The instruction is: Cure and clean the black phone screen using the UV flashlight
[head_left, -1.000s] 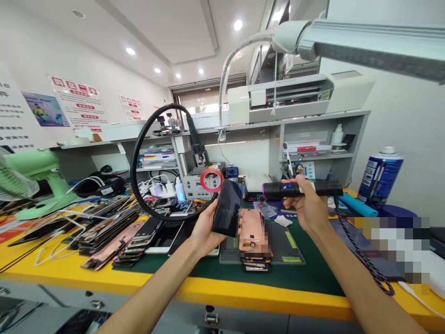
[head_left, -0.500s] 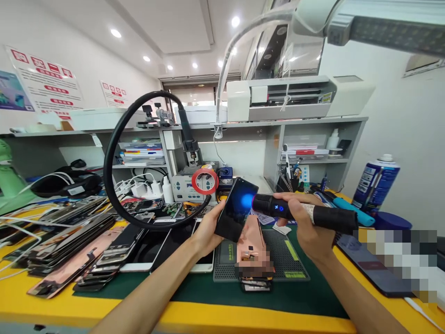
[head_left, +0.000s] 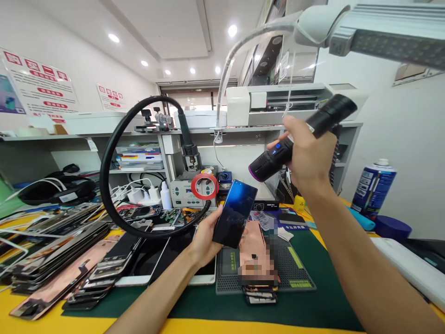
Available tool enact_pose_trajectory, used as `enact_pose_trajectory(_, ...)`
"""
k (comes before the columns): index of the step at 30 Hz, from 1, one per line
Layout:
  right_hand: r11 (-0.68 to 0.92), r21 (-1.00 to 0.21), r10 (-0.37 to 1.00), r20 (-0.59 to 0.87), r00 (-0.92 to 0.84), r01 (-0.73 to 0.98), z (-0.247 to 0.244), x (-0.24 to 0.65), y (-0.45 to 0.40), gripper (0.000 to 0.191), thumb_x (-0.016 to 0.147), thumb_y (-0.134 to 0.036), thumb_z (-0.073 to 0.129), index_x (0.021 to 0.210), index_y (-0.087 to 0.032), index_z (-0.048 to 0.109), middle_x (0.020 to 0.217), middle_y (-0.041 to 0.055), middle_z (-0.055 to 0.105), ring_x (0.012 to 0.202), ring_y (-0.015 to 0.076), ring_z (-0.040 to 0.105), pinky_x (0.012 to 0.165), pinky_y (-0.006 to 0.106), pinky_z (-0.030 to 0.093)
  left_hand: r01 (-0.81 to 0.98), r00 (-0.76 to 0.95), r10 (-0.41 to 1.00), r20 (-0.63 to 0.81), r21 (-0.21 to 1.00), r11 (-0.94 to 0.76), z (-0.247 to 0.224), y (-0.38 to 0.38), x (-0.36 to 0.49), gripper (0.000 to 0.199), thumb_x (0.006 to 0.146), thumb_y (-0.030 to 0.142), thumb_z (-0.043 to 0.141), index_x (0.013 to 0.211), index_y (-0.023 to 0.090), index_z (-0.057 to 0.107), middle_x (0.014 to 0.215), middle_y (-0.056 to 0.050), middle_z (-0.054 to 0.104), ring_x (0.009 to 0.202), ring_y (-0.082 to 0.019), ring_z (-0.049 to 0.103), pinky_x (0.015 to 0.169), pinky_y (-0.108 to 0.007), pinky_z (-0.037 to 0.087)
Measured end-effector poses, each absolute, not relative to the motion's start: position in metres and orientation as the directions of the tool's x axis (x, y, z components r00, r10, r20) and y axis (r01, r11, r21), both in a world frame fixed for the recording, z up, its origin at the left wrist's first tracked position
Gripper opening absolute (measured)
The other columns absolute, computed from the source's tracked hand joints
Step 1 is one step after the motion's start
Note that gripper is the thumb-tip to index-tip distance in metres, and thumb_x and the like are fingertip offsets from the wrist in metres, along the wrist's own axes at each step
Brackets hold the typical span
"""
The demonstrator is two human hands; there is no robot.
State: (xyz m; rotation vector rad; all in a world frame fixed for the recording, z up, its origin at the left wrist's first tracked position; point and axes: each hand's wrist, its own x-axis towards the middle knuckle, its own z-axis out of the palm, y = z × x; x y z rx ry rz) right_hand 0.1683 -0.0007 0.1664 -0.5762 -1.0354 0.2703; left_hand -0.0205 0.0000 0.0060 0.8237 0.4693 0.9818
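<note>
My left hand [head_left: 205, 234] is closed around the lower left edge of a dark smartphone [head_left: 235, 213], which it holds tilted over the mat. A blue glow lies on the upper part of its glossy screen. My right hand [head_left: 311, 157] grips a black flashlight [head_left: 271, 160], raised above and to the right of the phone. The flashlight's head, rimmed in purple, points down and left, and small blue symbols are lit on its body. Beneath the phone, a stack of copper-coloured phone screens [head_left: 255, 246] lies on a grey perforated mat [head_left: 297, 266].
On the left lie stacks of phone screens [head_left: 62, 250]. A thick black hose [head_left: 104, 171] loops beside a grey soldering station [head_left: 184, 192] with a red tape roll [head_left: 205, 186]. A blue spray can [head_left: 373, 190] stands at right. A lamp [head_left: 392, 35] hangs overhead.
My right hand has lifted the flashlight up and away from the phone. The bright blue spot on the screen has become a dimmer, wider glow. My left hand keeps the phone in nearly the same place.
</note>
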Motion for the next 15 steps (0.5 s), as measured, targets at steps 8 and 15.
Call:
enact_pose_trajectory(8,0.819,-0.537,0.422,0.803,0.421,0.204,0.171,0.156,0.009,0.018,0.078,-0.026,0.068,0.065,-0.019,0.058,0.060,-0.0008,0.054,0.051,0.0149,0.057,0.051,0.031,0.051,-0.566,0.511,0.858,0.055,0.772,0.288,0.004,0.003,-0.025,0.048,0.099,0.043,0.047,0.118,0.005,0.070,0.114,-0.020,0.072,0.091,-0.031,0.072,0.081,-0.043,0.056)
enact_pose_trajectory(15,0.824,-0.534,0.440,0.814,0.379,0.190,0.165,0.152,0.011,0.021,0.081,-0.027,0.068,0.066,-0.019,0.056,0.061,-0.0008,0.051,0.052,0.0157,0.055,0.051,0.033,0.050,-0.612,0.483,0.873,0.063,0.737,0.286,0.005,0.001,-0.024,0.040,0.099,0.039,0.049,0.113,0.011,0.074,0.106,-0.014,0.076,0.094,-0.028,0.072,0.087,-0.040,0.055)
